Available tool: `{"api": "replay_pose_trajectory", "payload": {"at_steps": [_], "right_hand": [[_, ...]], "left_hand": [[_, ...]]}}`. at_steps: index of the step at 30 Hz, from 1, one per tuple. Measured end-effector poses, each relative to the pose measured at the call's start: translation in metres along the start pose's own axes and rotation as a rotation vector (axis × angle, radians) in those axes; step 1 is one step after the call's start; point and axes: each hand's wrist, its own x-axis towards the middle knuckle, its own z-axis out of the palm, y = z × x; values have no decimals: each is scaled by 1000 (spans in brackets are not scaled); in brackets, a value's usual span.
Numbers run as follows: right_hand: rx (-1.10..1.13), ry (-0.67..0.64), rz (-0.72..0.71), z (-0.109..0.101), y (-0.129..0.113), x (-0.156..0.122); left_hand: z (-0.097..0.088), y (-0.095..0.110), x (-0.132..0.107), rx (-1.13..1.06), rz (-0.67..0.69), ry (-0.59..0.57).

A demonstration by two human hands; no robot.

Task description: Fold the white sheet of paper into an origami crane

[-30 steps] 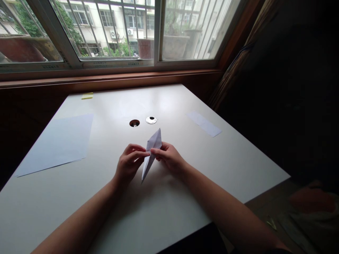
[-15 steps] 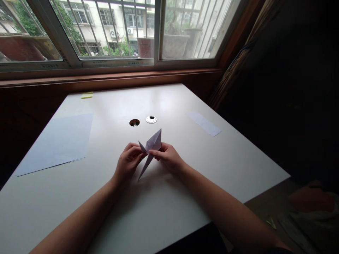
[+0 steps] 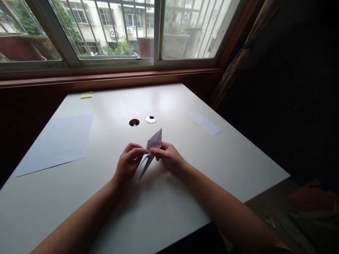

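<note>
A piece of folded white paper [image 3: 154,140], with a broad pointed flap at the top and narrow points aimed down toward me, is held above the table between both hands. My left hand [image 3: 129,158] pinches its left side near the middle, beside a thin narrow point. From the right, my right hand [image 3: 168,154] grips it, thumb lying across the front at the centre. The other fingers of that hand are partly hidden behind the paper.
Sheets of white paper [image 3: 57,143] lie on the left of the white table [image 3: 169,102]. A paper strip [image 3: 204,122] is at the right, a yellow slip [image 3: 86,95] at the far left corner. A round hole [image 3: 134,122] and its cover [image 3: 151,119] are beyond my hands.
The small narrow point on the left, which stuck upward, now points down beside the longer one. My left fingers have shifted slightly right, onto the paper's middle. My right hand stays nearly still.
</note>
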Motion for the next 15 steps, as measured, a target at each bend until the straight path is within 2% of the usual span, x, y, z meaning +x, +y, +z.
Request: {"api": "replay_pose_trajectory", "payload": {"at_steps": [4, 8, 15], "right_hand": [[-22, -23, -3, -1, 0, -1], [-89, -54, 7, -2, -1, -2], [-140, -41, -5, 2, -4, -4]], "left_hand": [[-2, -7, -1, 91, 31, 24], [-2, -14, 0, 53, 54, 50], [0, -8, 5, -97, -128, 28]]}}
